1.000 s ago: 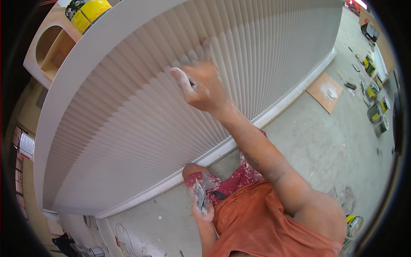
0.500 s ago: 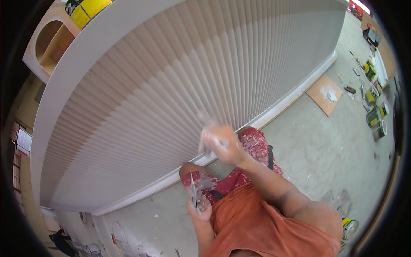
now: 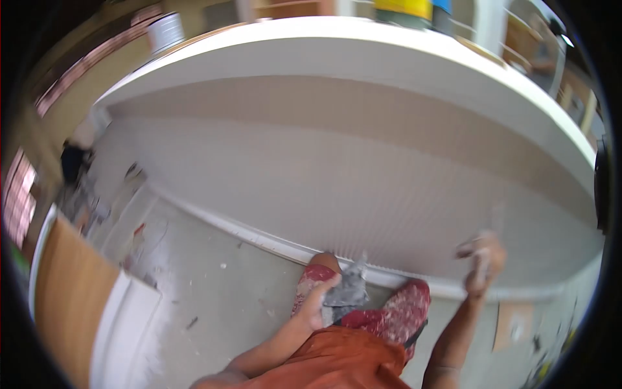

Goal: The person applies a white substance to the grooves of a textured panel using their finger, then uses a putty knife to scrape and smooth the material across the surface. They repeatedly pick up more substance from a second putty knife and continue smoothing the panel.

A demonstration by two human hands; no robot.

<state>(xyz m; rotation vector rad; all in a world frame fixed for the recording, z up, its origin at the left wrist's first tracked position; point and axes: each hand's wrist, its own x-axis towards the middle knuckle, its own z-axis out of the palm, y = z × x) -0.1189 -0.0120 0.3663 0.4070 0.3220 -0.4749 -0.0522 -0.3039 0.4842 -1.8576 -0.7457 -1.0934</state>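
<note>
My left hand (image 3: 316, 303) is closed on a grey, smeared flat piece (image 3: 350, 286), held low in front of my knees. My right hand (image 3: 484, 256) is raised at the right, close to the ribbed white panel (image 3: 291, 168). Its fingers are curled and dusted white; a thin, pale, blurred shape rises from them, too smeared to name. The panel curves across the view under a wide white top, with a white base strip (image 3: 259, 240) along the floor. My knees, in red, white-spattered cloth, are close to that strip.
A board (image 3: 513, 327) with a white patch lies on the floor at the lower right. A wood-and-white unit (image 3: 78, 292) stands at the left. Yellow tins (image 3: 405, 11) and a white bucket (image 3: 166, 32) are on the top. A person (image 3: 543, 55) is at the upper right.
The view has swung round and is blurred. My right hand has moved outward to the right, away from my left hand. The grey piece in my left hand now shows its broad face.
</note>
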